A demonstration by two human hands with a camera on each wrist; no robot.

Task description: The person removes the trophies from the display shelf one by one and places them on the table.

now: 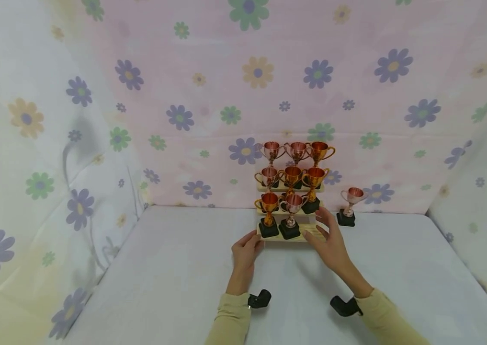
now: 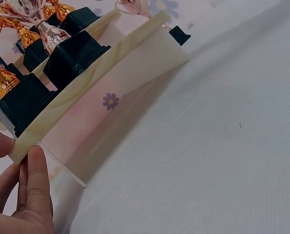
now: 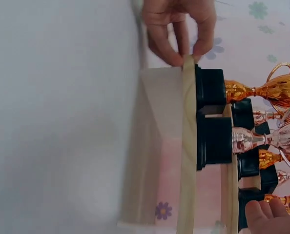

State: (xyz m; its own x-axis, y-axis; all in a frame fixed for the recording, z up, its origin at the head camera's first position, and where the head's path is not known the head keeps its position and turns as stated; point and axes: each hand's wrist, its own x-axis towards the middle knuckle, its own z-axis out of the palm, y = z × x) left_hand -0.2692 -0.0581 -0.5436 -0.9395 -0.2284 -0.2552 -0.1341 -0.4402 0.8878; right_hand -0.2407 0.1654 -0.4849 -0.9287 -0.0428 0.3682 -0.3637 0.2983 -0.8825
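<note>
A tiered stand with pale wooden shelves (image 1: 282, 240) and translucent side panels carries three rows of small two-handled trophy cups on black bases. On its lowest shelf stand a gold trophy (image 1: 269, 203) and a rose-gold trophy (image 1: 293, 203), with bare wood to their right. My left hand (image 1: 244, 250) pinches the left end of that shelf, thumb on top and fingers beneath, as the left wrist view shows. My right hand (image 1: 331, 244) is at the shelf's right end, fingers spread, its fingertips close to the black base of the gold trophy (image 1: 314, 178) on the middle shelf.
One rose-gold trophy (image 1: 348, 208) stands by itself on the white tabletop (image 1: 174, 268), right of the stand near the back wall. Flower-patterned cloth (image 1: 209, 86) hangs behind and at both sides. Black wrist cameras project from both sleeves.
</note>
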